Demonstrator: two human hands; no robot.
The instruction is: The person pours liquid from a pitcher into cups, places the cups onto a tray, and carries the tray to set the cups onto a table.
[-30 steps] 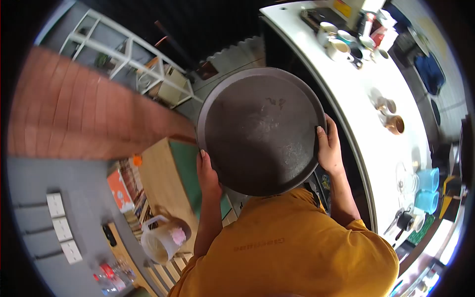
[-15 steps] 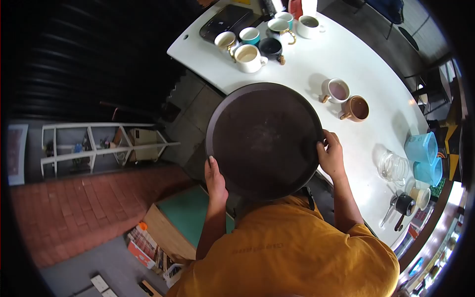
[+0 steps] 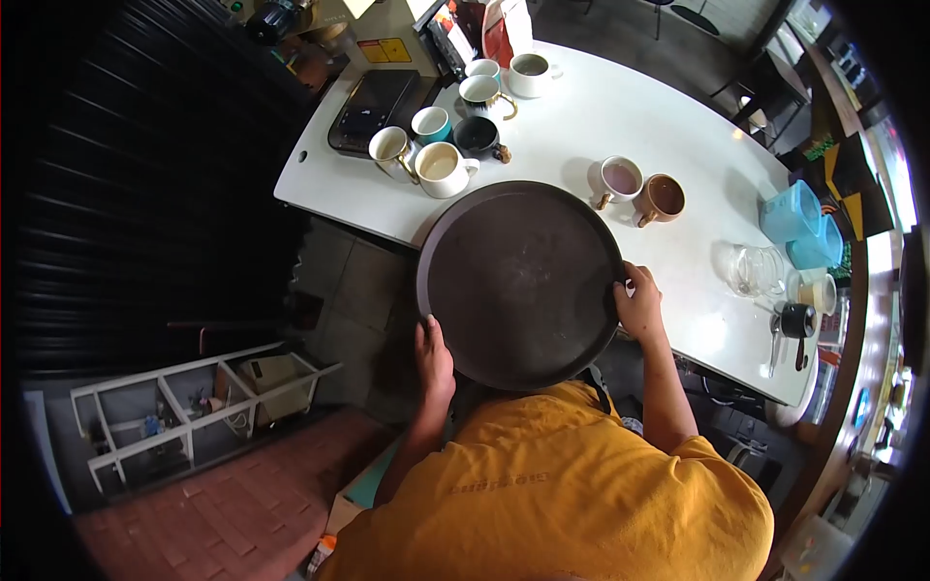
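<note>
A round dark brown serving tray (image 3: 523, 290), bare on top with a few pale scuffs, is held up in front of my chest. My left hand (image 3: 435, 358) grips its left rim, and my right hand (image 3: 639, 302) pinches the right rim with the thumb on top. Beyond the tray's far edge, on the white table, stand a cream mug (image 3: 444, 170), a black mug (image 3: 480, 138) and several other cups. Nearer my right hand are a white mug (image 3: 619, 181) with a purplish inside and a brown mug (image 3: 663, 198).
At the table's (image 3: 707, 320) right end are light-blue containers (image 3: 792, 213), a clear glass vessel (image 3: 756, 270) and a black-headed portafilter-like tool (image 3: 798, 321). A black scale (image 3: 376, 111) sits at its far left. A white shelf frame (image 3: 194, 407) stands left, by a brick surface.
My view and body have turned, bringing more of the table's far left into sight. Both hands keep the tray, which stays roughly level; the cups stand where they were.
</note>
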